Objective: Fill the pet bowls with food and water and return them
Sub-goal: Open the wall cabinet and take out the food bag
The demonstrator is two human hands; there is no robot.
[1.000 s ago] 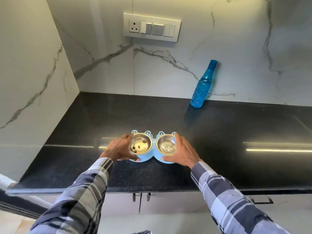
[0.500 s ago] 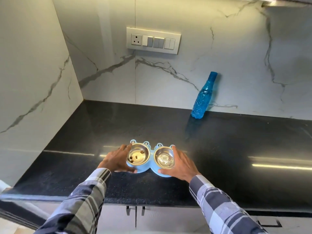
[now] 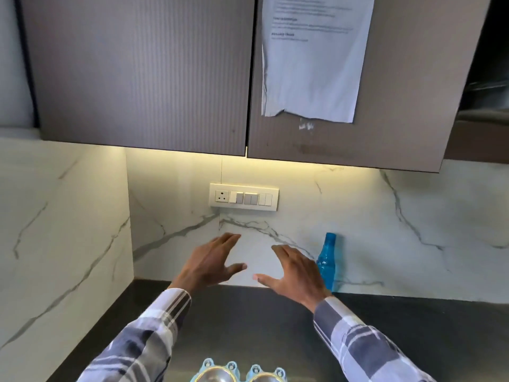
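Pet bowls [image 3: 239, 373], blue twin holder, at the near edge of the black counter [image 3: 248, 321]. Above it, left hand [image 3: 210, 264] and right hand [image 3: 296, 271] raised, fingers spread, holding nothing. Behind: blue bottle [image 3: 327, 261] upright against the marble wall; cabinet doors [image 3: 143, 73] overhead.

Both the left hand [image 3: 210, 264] and right hand [image 3: 296, 271] have let go of the pet bowls [image 3: 239, 373] and lifted, fingers spread.
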